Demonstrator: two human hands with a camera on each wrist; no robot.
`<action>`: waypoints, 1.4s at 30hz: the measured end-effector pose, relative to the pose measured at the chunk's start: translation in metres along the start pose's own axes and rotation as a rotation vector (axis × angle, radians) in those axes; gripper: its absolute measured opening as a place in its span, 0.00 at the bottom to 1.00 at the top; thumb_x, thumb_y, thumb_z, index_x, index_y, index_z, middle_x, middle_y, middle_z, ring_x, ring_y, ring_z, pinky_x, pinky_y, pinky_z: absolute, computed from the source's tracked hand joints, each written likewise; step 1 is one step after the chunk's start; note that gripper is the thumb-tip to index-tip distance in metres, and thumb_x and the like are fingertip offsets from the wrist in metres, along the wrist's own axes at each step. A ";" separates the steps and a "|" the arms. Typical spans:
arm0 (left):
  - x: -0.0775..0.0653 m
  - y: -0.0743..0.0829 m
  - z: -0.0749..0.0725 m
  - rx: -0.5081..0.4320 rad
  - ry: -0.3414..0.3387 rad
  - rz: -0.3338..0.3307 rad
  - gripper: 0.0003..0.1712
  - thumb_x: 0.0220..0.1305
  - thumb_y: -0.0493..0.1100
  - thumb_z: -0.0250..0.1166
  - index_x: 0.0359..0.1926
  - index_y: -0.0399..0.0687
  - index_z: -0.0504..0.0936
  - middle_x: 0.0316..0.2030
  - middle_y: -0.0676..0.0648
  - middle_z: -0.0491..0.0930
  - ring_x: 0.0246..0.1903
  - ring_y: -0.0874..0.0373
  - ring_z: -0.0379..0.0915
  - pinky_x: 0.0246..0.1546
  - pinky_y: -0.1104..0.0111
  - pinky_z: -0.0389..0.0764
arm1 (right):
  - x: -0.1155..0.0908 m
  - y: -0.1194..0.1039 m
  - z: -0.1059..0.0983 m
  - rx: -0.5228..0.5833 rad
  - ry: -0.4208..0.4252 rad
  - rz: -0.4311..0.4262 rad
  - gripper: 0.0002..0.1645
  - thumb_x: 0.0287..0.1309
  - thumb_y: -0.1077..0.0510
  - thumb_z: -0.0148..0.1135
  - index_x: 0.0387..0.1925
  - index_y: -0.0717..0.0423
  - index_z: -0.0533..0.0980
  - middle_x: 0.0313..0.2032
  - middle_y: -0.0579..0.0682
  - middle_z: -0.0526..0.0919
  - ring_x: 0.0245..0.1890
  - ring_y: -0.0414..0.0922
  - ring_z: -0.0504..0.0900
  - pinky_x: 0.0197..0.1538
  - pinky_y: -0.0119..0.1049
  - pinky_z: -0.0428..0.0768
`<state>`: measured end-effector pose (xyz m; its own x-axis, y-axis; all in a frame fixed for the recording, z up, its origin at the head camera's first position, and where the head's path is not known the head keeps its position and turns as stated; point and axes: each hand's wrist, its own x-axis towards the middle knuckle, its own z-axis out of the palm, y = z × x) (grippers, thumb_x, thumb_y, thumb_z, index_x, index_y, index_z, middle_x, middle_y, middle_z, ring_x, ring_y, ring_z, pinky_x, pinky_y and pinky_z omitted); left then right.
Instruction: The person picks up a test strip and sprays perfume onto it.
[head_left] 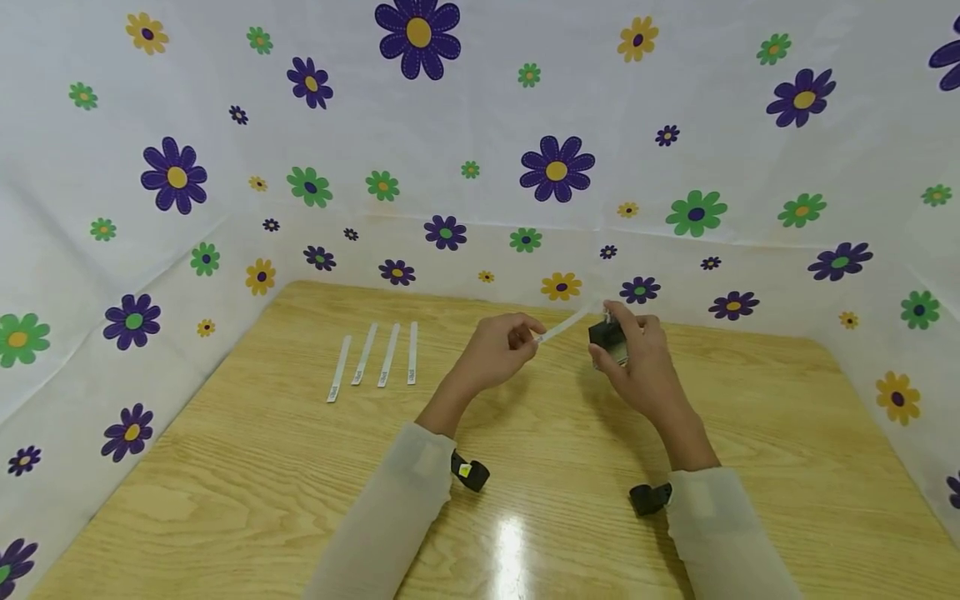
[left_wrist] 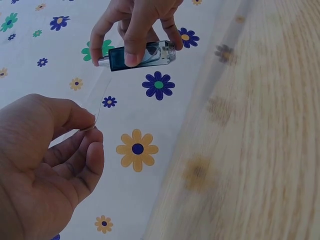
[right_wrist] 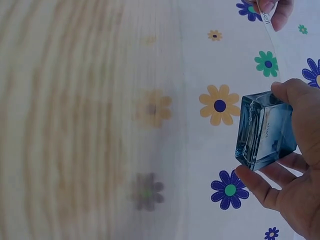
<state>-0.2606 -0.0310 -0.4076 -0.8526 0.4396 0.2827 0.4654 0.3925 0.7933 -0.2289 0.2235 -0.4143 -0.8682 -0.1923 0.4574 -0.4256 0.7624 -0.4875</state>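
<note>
My left hand [head_left: 498, 352] pinches the near end of a white paper test strip [head_left: 564, 324] between thumb and fingertips. The strip slants up and right toward the perfume bottle [head_left: 604, 333]. In the left wrist view the strip is seen nearly edge-on. My right hand [head_left: 647, 367] grips the bottle, with one fingertip on the spray top. Glassy and blue-tinted, the bottle [right_wrist: 265, 131] is held between thumb and fingers in the right wrist view. A small gap separates the strip's far end from the bottle. Both hands are above the table.
Several more white test strips [head_left: 387, 355] lie side by side on the wooden table [head_left: 247, 467], left of my left hand. Each has small print at its near end. A flower-patterned white cloth [head_left: 480, 108] walls the table at the back and sides.
</note>
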 end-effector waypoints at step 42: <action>0.000 0.003 0.000 0.012 -0.010 0.007 0.11 0.73 0.36 0.62 0.52 0.43 0.85 0.35 0.49 0.82 0.30 0.58 0.78 0.31 0.68 0.80 | 0.000 -0.004 -0.006 -0.027 -0.038 0.050 0.41 0.66 0.52 0.69 0.74 0.51 0.62 0.51 0.72 0.69 0.46 0.64 0.74 0.47 0.65 0.79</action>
<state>-0.2596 -0.0300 -0.4050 -0.8470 0.4502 0.2826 0.4739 0.3987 0.7851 -0.2256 0.2240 -0.4078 -0.8976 -0.1764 0.4040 -0.3748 0.7877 -0.4889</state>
